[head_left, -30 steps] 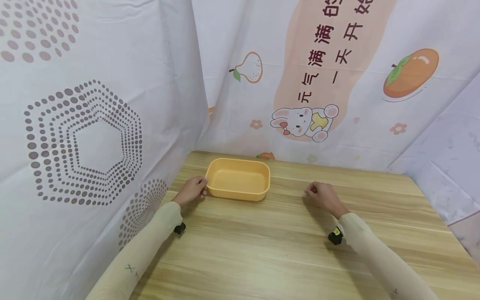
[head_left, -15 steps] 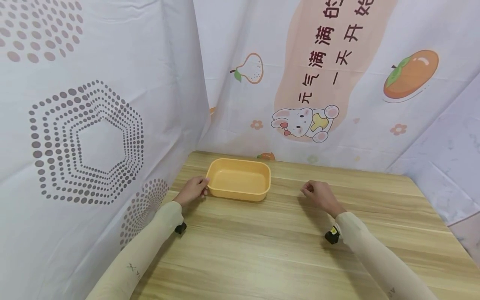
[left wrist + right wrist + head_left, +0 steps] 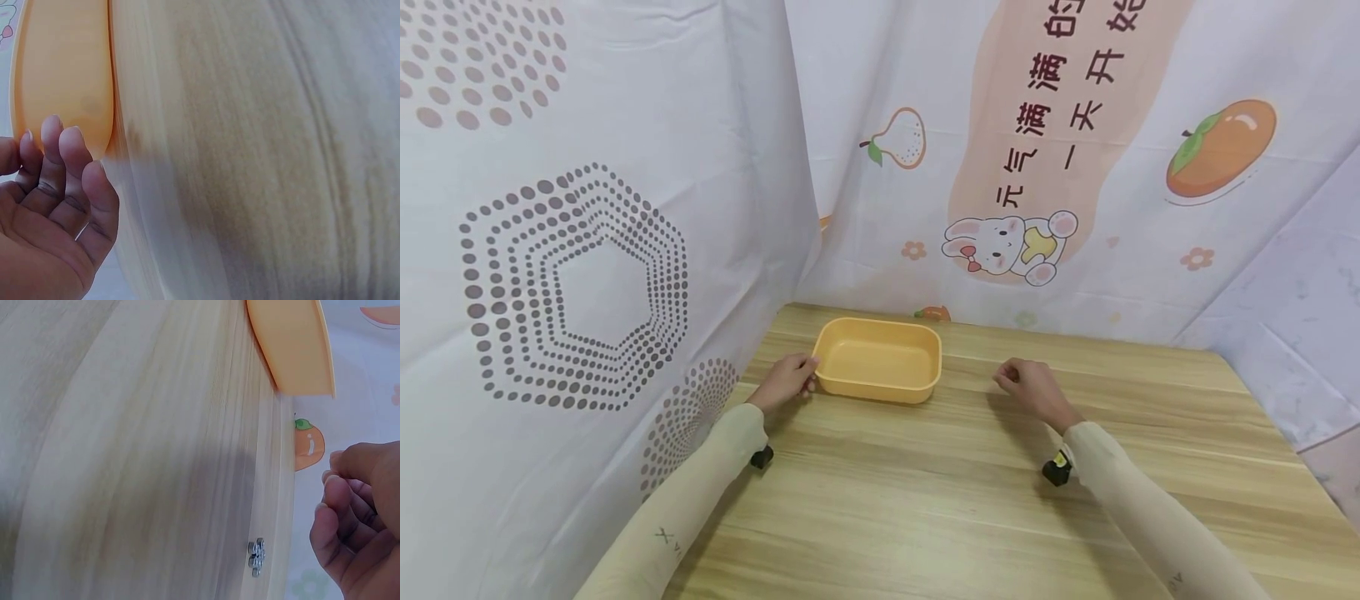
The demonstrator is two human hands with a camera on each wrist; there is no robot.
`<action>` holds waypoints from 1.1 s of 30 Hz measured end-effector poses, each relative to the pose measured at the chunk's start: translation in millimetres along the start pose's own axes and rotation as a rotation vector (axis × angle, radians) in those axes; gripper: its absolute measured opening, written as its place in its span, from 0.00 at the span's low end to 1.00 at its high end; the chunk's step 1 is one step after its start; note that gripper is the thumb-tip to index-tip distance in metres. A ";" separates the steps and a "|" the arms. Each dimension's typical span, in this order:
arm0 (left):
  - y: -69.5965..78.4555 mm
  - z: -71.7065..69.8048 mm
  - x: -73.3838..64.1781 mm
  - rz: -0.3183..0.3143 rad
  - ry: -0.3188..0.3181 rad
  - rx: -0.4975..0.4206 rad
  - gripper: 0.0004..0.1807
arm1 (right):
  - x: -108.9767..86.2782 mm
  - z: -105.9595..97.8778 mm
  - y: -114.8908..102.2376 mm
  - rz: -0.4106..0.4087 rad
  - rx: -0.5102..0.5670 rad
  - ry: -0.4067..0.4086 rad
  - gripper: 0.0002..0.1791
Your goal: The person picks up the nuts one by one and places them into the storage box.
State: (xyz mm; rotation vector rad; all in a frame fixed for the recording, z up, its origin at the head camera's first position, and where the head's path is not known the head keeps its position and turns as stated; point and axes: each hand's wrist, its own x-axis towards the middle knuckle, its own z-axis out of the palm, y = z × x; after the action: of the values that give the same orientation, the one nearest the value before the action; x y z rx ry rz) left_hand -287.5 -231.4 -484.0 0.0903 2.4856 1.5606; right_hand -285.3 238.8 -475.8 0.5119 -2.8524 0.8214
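To the right of an orange-yellow tray [image 3: 880,361], a small cluster of metal pieces [image 3: 256,556] is seen on the table in the right wrist view, toward the back edge; how many there are cannot be told. The tray is set flat near the table's back left corner, and its left end is flanked by a left hand [image 3: 784,382], by which the rim is pinched between thumb and fingers, the other fingers being loosely bent. A right hand [image 3: 1033,390] is held over the table, apart from the tray, its fingers curled and drawn narrowly toward the thumb; whether anything small is gripped there cannot be told. Below each cream sleeve [image 3: 692,492] a black device [image 3: 762,457] is worn at the wrist. The left side is closed off by a white side cloth [image 3: 606,292] printed with dotted hexagons, hung close along the table's edge. The table [image 3: 880,500] is finished in pale wood grain, with shadows cast beneath both arms. The back is covered by a back cloth [image 3: 1150,242] on which a rabbit [image 3: 1007,243], orange fruit, small flowers and dark red characters on a peach band are printed.
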 end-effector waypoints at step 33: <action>-0.8 0.5 -2.1 0.030 0.005 0.018 0.19 | 12.9 14.1 -31.6 -0.028 0.073 -0.023 0.05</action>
State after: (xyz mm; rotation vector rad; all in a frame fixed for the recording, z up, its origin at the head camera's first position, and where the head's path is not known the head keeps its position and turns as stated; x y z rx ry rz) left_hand -285.3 -231.6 -484.6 0.1274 2.5140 1.5519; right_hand -286.5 202.5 -469.3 0.5730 -2.8379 0.9243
